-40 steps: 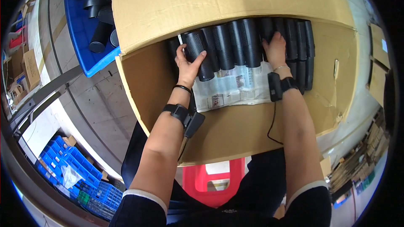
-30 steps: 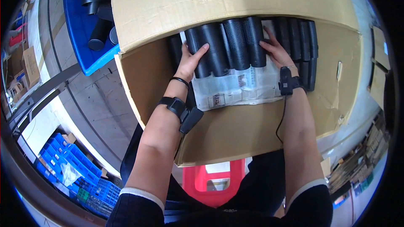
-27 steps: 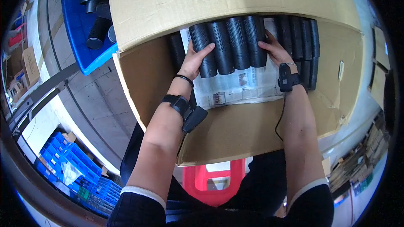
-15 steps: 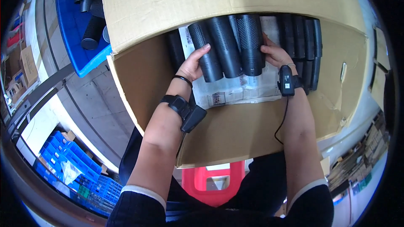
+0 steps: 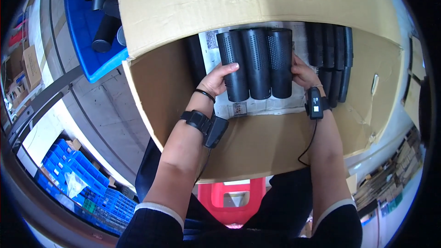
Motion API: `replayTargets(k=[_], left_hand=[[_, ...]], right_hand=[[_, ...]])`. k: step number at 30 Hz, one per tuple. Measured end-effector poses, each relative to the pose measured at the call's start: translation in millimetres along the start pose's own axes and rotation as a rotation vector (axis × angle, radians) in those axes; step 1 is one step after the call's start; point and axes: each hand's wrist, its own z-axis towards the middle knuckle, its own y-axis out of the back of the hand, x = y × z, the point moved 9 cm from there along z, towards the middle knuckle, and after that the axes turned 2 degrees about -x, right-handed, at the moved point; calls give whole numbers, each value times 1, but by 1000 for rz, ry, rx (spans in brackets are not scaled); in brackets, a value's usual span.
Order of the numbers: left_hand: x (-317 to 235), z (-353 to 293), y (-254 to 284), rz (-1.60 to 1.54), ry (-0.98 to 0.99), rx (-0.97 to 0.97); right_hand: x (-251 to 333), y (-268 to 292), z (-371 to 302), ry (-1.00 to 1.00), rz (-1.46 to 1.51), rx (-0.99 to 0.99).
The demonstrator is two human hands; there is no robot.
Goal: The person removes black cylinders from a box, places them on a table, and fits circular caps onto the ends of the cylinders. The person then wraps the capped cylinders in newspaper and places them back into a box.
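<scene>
Inside a large open cardboard box [image 5: 257,149], a row of black perforated cylinders [image 5: 258,66] is squeezed side by side between my two hands. My left hand [image 5: 217,79] presses on the row's left end, its thumb lying across the leftmost cylinder. At the opposite end my right hand [image 5: 303,72] holds the rightmost one, its fingers partly hidden behind it. Printed newspaper [image 5: 271,108] lies beneath the row. More black cylinders [image 5: 328,50] stand stacked along the box's right side, and a dark one shows at the left, partly in shadow.
The raised cardboard flap [image 5: 257,0] arches over the far side. A blue bin [image 5: 85,50] with loose black cylinders stands at the upper left. Blue crates [image 5: 87,172] sit low on the left. A red stool [image 5: 209,200] is below the box. Wrist devices with cables are strapped to both forearms.
Both hands have shifted the cylinders slightly toward me and to the right. The row, uneven and tilted before, now stands straighter and more closely aligned.
</scene>
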Motion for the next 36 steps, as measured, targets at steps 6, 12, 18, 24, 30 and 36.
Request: replayTargets(k=[6, 12, 18, 24, 30, 36], left_hand=[[9, -81, -38, 27, 3, -24], [6, -201, -128, -87, -7, 86], [-43, -366, -223, -127, -132, 111], [-103, -547, -273, -270, -381, 209], [-107, -714, -195, -490, -638, 44], [-84, -826, -80, -812, -952, -172]], right_hand=[[3, -41, -64, -53, -38, 10], [55, -120, -169, -105, -124, 21], [139, -267, -270, -116, -138, 141], [193, -458, -349, -149, -324, 292], [161, -692, -365, -239, -614, 595], [23, -878, -343, -591, -753, 1013]])
